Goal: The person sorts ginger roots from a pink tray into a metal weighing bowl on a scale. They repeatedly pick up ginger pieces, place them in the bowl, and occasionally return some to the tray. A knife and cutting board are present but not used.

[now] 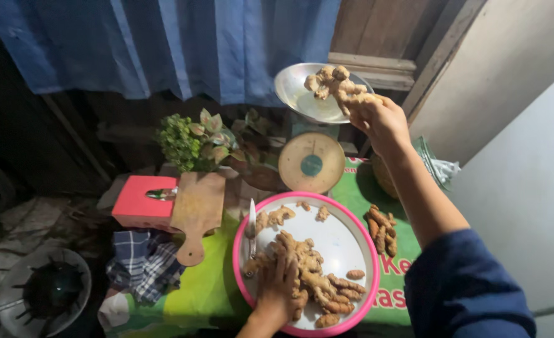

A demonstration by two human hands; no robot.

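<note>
**Hands and ginger — head view**

Right hand [380, 116] grasps a ginger root [336, 84] above the scale pan [295, 94]. Left hand [277, 291] rests, fingers spread, on the ginger pile [314, 281] in the pink-rimmed basin [345, 235] — knife [252, 225] just beside.

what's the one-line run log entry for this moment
right hand: holds ginger root over scale pan | left hand: on ginger pile in pink-rimmed basin | knife: in basin
</note>
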